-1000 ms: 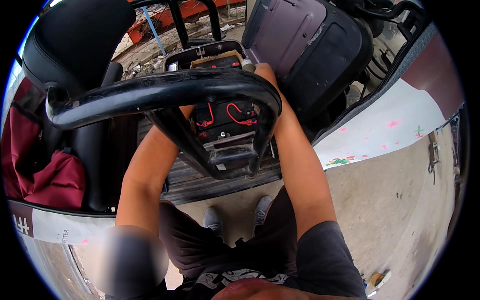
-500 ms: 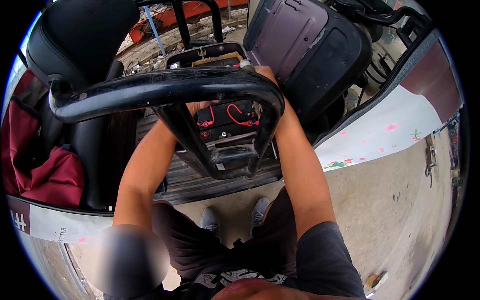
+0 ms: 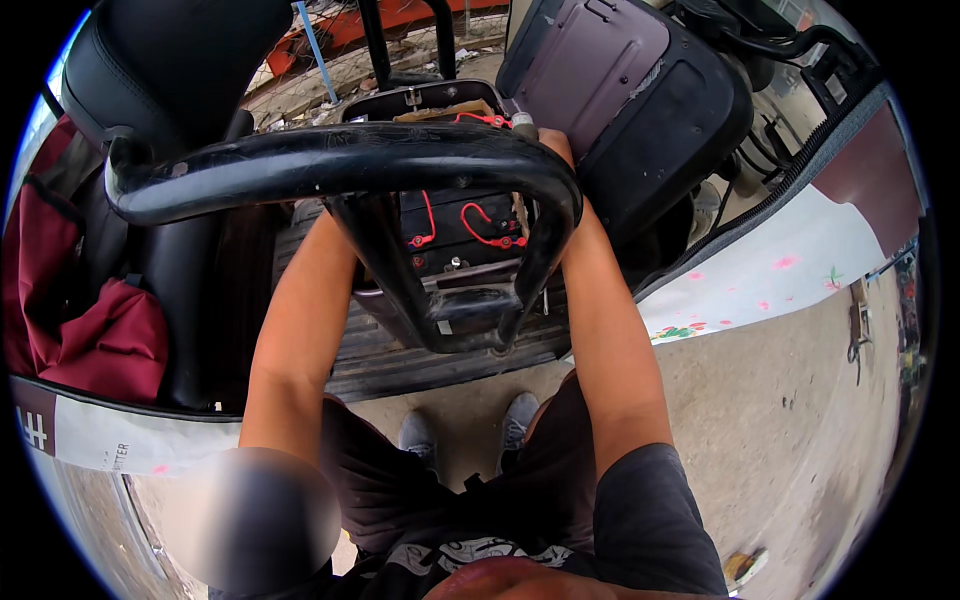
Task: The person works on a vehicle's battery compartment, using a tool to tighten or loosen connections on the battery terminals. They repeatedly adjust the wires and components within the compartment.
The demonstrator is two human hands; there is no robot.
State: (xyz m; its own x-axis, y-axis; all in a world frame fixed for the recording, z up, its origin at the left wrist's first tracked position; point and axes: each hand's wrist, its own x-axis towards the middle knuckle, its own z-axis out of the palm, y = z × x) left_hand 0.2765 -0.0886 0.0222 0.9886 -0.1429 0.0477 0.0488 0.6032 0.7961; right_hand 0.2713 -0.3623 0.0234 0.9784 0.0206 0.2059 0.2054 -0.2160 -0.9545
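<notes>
Beneath a thick black tubular bar sits an open box holding black batteries. Red wires end at red-covered terminals on the batteries. My left forearm passes under the bar, which hides the left hand and its fingers. Part of my right hand shows past the bar at the box's far right corner, beside a grey cylindrical piece. Its fingers are mostly out of sight, so I cannot see what it grips. Another red lead lies near that corner.
A hinged seat stands tipped up right of the box. A padded black backrest is at the left, above maroon fabric. The ribbed footboard lies in front of my shoes. Handlebars are at the far right.
My left fingers, seen earlier through the bar's opening above the batteries, are now hidden behind the bar. More red lead shows at the box's far side. The view has shifted slightly.
</notes>
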